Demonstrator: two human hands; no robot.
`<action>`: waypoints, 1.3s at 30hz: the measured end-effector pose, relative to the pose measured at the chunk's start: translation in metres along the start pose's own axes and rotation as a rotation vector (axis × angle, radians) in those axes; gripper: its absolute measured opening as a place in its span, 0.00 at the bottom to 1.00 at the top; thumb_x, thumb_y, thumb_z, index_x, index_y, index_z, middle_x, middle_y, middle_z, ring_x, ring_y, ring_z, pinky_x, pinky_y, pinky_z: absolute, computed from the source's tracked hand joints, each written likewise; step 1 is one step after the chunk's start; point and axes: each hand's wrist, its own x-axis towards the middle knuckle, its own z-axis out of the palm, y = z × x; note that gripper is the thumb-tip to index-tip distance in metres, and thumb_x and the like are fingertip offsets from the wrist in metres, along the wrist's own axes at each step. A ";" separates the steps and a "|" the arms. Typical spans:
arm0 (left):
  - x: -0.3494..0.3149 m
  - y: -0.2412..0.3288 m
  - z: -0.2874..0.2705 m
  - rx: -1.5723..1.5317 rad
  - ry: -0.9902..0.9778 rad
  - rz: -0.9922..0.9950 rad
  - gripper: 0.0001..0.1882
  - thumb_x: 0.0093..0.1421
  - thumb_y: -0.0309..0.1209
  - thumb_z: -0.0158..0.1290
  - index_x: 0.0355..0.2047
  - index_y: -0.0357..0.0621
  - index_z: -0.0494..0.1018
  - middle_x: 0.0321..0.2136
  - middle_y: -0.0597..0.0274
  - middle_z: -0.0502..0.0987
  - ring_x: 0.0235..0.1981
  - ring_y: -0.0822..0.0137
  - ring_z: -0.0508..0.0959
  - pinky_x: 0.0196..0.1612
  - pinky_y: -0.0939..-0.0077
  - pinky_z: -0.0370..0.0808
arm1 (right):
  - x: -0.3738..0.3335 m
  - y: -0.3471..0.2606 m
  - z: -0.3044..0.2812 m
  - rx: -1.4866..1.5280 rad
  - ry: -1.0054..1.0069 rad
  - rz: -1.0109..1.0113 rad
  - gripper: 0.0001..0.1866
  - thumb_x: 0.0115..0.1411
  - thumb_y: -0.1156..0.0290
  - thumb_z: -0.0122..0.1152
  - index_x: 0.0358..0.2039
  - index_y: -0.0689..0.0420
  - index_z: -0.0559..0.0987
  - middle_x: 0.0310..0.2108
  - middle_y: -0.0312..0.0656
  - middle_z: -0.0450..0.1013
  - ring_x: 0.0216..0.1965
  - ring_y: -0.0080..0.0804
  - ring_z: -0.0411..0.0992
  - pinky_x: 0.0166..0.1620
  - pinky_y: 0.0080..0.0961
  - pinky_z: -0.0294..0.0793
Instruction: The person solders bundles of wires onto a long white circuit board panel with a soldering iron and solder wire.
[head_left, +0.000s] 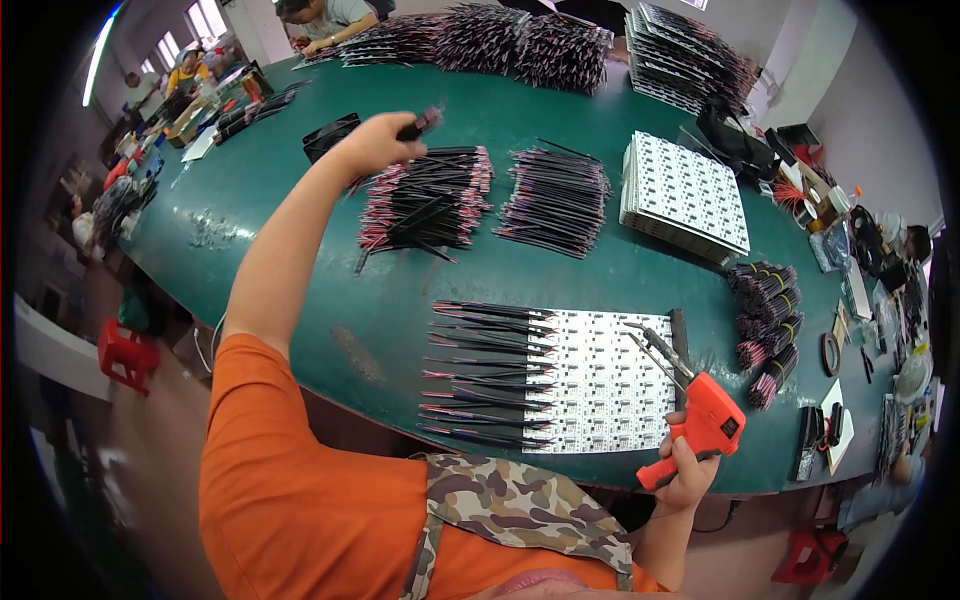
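A red stool [128, 357] stands on the floor at the left; a roll of brown tape [824, 352] lies on the green table [310, 300] toward its right side; a co-worker in a grey shirt [345, 14] leans over its far end; a lit tube light [101, 55] glows at upper left.

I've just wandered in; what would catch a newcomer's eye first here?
Probably the bright red gun-shaped tool in the right hand, by the right side of a white circuit-board sheet whose left edge bristles with dark wires. Next, perhaps, the outstretched left hand, holding something dark and blurred near the far left of a heaped wire pile.
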 end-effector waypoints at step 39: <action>-0.122 0.018 0.041 -1.112 0.368 -0.033 0.09 0.57 0.24 0.62 0.33 0.43 0.70 0.29 0.60 0.80 0.26 0.70 0.80 0.29 0.77 0.75 | 0.013 -0.019 0.044 -0.032 -0.090 -0.020 0.23 0.59 0.79 0.57 0.55 0.67 0.68 0.43 0.48 0.75 0.28 0.22 0.72 0.30 0.20 0.73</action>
